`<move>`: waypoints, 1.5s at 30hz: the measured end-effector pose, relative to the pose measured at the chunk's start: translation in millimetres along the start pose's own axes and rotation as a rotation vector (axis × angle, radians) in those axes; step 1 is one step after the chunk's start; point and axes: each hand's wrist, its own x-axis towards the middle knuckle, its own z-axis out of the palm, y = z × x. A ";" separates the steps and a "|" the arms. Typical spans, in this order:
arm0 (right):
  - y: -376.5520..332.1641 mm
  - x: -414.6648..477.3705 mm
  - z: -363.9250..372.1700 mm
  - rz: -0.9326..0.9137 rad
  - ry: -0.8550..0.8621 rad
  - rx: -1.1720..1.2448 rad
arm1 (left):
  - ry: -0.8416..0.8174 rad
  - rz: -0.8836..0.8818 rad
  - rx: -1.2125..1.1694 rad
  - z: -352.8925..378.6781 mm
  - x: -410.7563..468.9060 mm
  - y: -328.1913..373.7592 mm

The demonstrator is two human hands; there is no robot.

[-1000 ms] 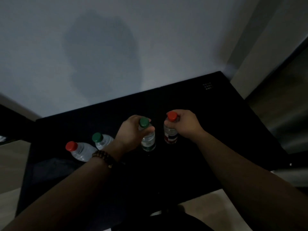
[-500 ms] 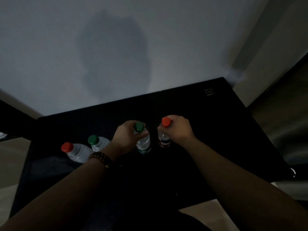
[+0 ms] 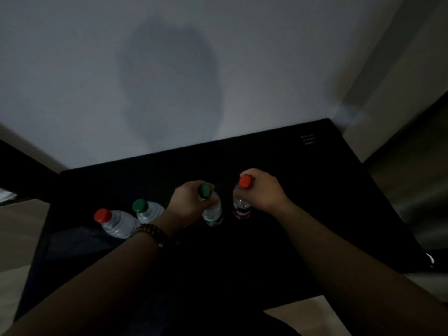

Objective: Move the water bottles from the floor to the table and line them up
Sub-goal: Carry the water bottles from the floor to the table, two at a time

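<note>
nearest the camera, two bare forearms reach out over a black table (image 3: 315,214) in dim light. left wrist carries a brown bead bracelet (image 3: 151,232). just past the bracelet, on the table's left part, the free red-cap bottle (image 3: 118,224) stands outermost, with the free green-cap bottle (image 3: 148,210) just beside it on its right and a touch farther back; both are clear and stand on their bases. along the same line, left hand (image 3: 189,202) wraps the neck and shoulder of the held green-cap bottle (image 3: 213,213), fingers curled round it, cap showing above the thumb. its base is low at the tabletop; contact cannot be told in the dark. right hand (image 3: 263,192) grips the held red-cap bottle (image 3: 241,208) just under the cap, fingers closed round the neck, a label with red and dark bands showing below. the two held bottles are near each other, with a narrow gap between. all four run roughly left to right across the table. far right corner of the table has a small patch of pale marks (image 3: 308,140). beyond is a pale wall (image 3: 97,69) with a broad grey shadow (image 3: 169,81), and light floor (image 3: 19,226) at the left edge
</note>
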 end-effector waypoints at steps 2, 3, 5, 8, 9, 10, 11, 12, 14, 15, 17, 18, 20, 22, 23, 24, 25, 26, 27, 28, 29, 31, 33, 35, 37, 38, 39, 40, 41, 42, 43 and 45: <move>-1.6 0.1 -4.7 -0.016 -0.012 -0.006 | -0.015 -0.009 0.036 -2.8 -1.5 5.3; -4.2 -0.2 -7.5 -0.022 -0.017 -0.013 | -0.021 -0.012 0.052 -5.2 -2.5 10.0; -12.0 -1.5 -12.6 -0.028 -0.030 -0.003 | -0.023 -0.009 0.069 -13.3 -4.9 19.9; -28.6 -3.5 -20.0 -0.081 -0.002 -0.006 | 0.015 0.015 0.130 -38.0 -9.9 38.6; -36.2 -4.3 -22.3 -0.109 0.010 -0.037 | 0.040 0.025 0.186 -48.6 -12.9 44.5; -44.4 -5.3 -24.1 -0.149 0.025 -0.129 | 0.067 0.032 0.263 -59.6 -16.7 49.8; -54.3 -7.3 -25.5 -0.195 0.040 -0.271 | 0.092 0.029 0.361 -70.3 -22.0 54.5; -64.4 -9.2 -25.8 -0.253 0.057 -0.444 | 0.118 0.023 0.466 -80.2 -27.8 57.6; -83.8 -12.2 -21.6 -0.358 0.076 -0.631 | 0.183 0.013 0.589 -96.0 -38.8 57.5; -93.4 -14.4 -18.2 -0.370 0.066 -0.630 | 0.208 -0.001 0.593 -102.1 -44.2 55.0; -111.4 -18.1 -7.5 -0.388 0.045 -0.570 | 0.235 -0.031 0.578 -112.3 -55.1 47.3; -119.8 -19.6 -0.2 -0.404 0.034 -0.554 | 0.242 -0.048 0.576 -117.4 -61.3 42.0; -135.8 -22.9 16.7 -0.444 -0.010 -0.539 | 0.263 -0.075 0.577 -128.1 -76.2 27.3; -151.3 -26.7 35.8 -0.479 -0.052 -0.514 | 0.291 -0.105 0.551 -139.9 -92.7 10.3; -159.4 -30.0 46.0 -0.496 -0.070 -0.509 | 0.302 -0.128 0.539 -146.1 -101.3 1.2; -167.4 -33.8 56.1 -0.512 -0.084 -0.508 | 0.315 -0.153 0.526 -152.6 -110.0 -8.0; -175.9 -38.3 66.4 -0.529 -0.093 -0.511 | 0.332 -0.178 0.509 -159.6 -119.0 -17.4; -184.3 -43.3 77.1 -0.547 -0.101 -0.515 | 0.349 -0.202 0.488 -166.5 -128.7 -26.8; -193.3 -49.1 88.0 -0.567 -0.109 -0.520 | 0.364 -0.222 0.467 -173.7 -139.5 -36.5; -203.2 -55.1 100.1 -0.592 -0.113 -0.524 | 0.376 -0.235 0.451 -181.0 -151.3 -47.0; -213.4 -61.8 112.8 -0.618 -0.113 -0.528 | 0.387 -0.242 0.438 -188.3 -163.7 -58.5; -234.9 -77.6 142.2 -0.671 -0.110 -0.530 | 0.410 -0.260 0.409 -203.8 -191.1 -84.0; -257.7 -97.0 176.1 -0.713 -0.123 -0.534 | 0.431 -0.289 0.377 -220.1 -221.0 -114.9; -280.7 -120.2 215.1 -0.751 -0.144 -0.549 | 0.430 -0.318 0.361 -236.2 -255.5 -150.5; -303.7 -146.9 258.8 -0.764 -0.176 -0.568 | 0.417 -0.337 0.341 -252.0 -294.5 -189.4; -314.7 -161.5 282.6 -0.762 -0.196 -0.576 | 0.416 -0.352 0.325 -259.6 -316.2 -209.8; -324.1 -176.1 306.8 -0.754 -0.215 -0.579 | 0.415 -0.369 0.314 -266.6 -337.3 -230.3; -332.7 -190.7 331.3 -0.741 -0.233 -0.579 | 0.414 -0.388 0.306 -273.1 -358.1 -251.0; -341.3 -205.2 355.5 -0.727 -0.255 -0.581 | 0.416 -0.413 0.298 -279.5 -379.3 -270.9; -350.2 -219.2 378.2 -0.717 -0.279 -0.586 | 0.420 -0.444 0.288 -285.7 -399.9 -289.0; -360.1 -233.1 400.2 -0.710 -0.300 -0.591 | 0.425 -0.479 0.276 -292.3 -421.2 -306.0; -382.0 -260.6 441.6 -0.711 -0.337 -0.598 | 0.439 -0.538 0.249 -306.5 -461.6 -337.8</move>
